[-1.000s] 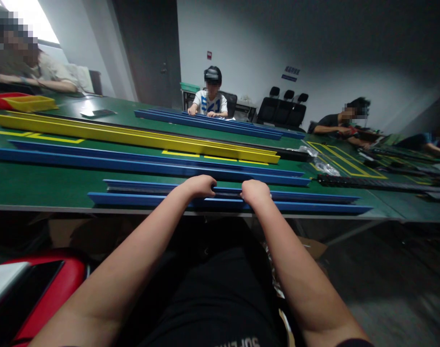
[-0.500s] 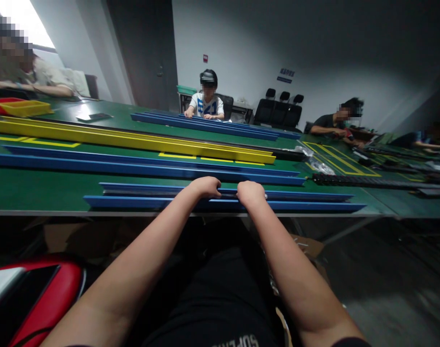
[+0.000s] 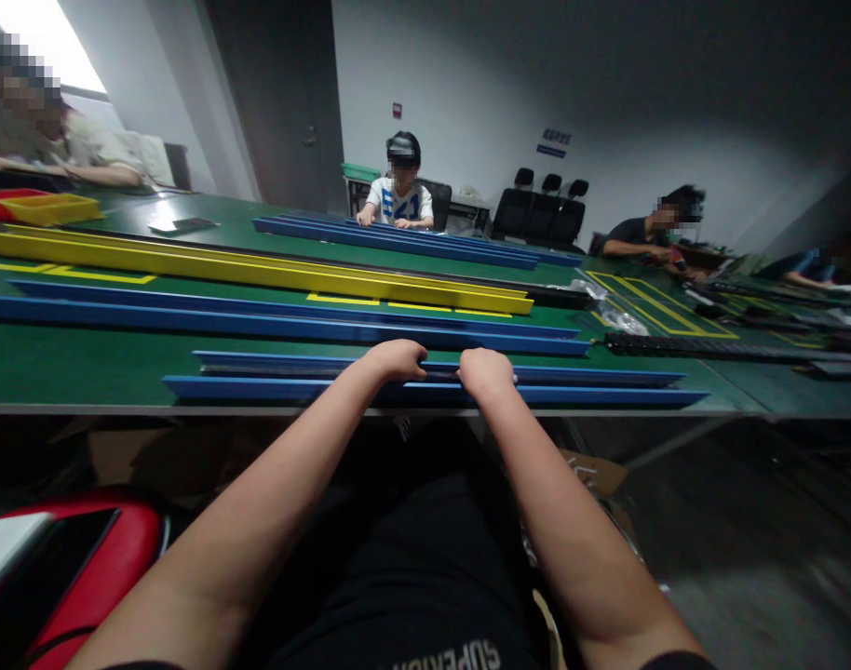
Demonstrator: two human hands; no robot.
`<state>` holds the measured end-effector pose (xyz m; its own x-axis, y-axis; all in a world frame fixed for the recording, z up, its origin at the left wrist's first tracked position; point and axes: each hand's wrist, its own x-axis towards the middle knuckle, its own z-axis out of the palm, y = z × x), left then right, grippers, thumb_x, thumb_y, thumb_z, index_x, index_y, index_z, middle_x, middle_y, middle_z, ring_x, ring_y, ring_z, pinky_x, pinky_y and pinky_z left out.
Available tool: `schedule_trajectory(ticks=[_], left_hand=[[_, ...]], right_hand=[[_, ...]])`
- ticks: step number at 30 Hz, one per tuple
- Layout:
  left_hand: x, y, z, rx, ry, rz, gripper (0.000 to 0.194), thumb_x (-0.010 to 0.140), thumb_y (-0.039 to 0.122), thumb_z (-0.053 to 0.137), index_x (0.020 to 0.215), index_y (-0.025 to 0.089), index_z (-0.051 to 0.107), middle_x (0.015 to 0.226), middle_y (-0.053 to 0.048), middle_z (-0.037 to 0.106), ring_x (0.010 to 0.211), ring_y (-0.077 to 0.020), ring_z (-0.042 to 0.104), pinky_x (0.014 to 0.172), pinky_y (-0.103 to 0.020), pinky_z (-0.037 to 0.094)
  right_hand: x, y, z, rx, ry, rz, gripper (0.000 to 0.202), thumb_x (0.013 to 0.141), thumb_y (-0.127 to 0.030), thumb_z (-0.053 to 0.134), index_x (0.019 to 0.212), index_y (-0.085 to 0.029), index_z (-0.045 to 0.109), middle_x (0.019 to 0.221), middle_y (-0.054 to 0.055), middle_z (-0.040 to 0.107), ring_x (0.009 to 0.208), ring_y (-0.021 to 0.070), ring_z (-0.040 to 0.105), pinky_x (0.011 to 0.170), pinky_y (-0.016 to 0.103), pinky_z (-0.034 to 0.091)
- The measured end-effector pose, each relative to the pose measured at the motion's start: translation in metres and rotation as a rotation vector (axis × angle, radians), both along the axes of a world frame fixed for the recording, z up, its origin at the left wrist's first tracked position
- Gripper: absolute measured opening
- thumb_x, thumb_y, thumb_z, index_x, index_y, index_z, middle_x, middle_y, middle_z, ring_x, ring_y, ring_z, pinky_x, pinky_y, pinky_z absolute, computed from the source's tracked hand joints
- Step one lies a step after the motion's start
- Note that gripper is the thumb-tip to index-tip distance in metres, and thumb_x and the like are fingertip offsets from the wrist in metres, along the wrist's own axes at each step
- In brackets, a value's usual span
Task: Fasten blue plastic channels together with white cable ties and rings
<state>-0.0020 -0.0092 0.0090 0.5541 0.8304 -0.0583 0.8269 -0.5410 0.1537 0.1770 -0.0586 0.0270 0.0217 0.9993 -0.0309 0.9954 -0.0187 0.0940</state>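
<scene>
1. Two hands of ours sit side by side on the near blue channel (image 3: 258,388), which lies along the front edge of the green table (image 3: 69,363); we judge the work on it to be midway, since a dark strip (image 3: 292,370) shows inside the channel only to our left, and how far it runs to the right we cannot tell.
2. We have our left hand (image 3: 398,360) curled shut over the channel's rim, fingers closed on it.
3. We have our right hand (image 3: 487,369) fisted just beside it, also pressing on the channel.
4. Beyond lie more blue channels (image 3: 258,321) and a yellow channel (image 3: 258,268), well apart from our hands, so sideways room along the channel is open.
5. Closest to us, the table edge (image 3: 118,408) leaves little margin.
</scene>
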Motion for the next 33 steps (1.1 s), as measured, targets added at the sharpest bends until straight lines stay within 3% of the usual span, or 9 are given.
schedule_trajectory(ticks=[6,16,33], left_hand=[[0.001,-0.003,0.003,0.000,0.009,0.006,0.031,0.072,0.044,0.059,0.094,0.025,0.069,0.088,-0.004,0.072,0.079,-0.0191,0.064,0.061,-0.025,0.042],[-0.001,0.004,-0.006,0.001,-0.016,0.008,0.036,0.071,0.047,0.058,0.099,0.026,0.069,0.093,-0.005,0.072,0.081,-0.0204,0.064,0.064,-0.026,0.043],[-0.002,0.005,-0.007,0.027,0.002,-0.008,0.036,0.072,0.047,0.057,0.099,0.026,0.069,0.092,-0.004,0.072,0.080,-0.0203,0.064,0.062,-0.026,0.043]], right_hand=[[-0.001,0.001,0.003,-0.033,-0.023,0.012,0.031,0.083,-0.034,0.059,0.103,-0.015,0.073,0.106,0.020,0.070,0.098,0.0284,0.067,0.084,0.038,0.049],[0.000,0.001,0.004,-0.044,-0.029,0.024,0.031,0.083,-0.032,0.060,0.102,-0.013,0.073,0.106,0.020,0.070,0.098,0.0280,0.066,0.084,0.036,0.049],[0.000,0.002,0.001,-0.027,-0.041,0.031,0.029,0.082,-0.033,0.060,0.100,-0.014,0.074,0.104,0.019,0.070,0.097,0.0294,0.066,0.084,0.040,0.049]])
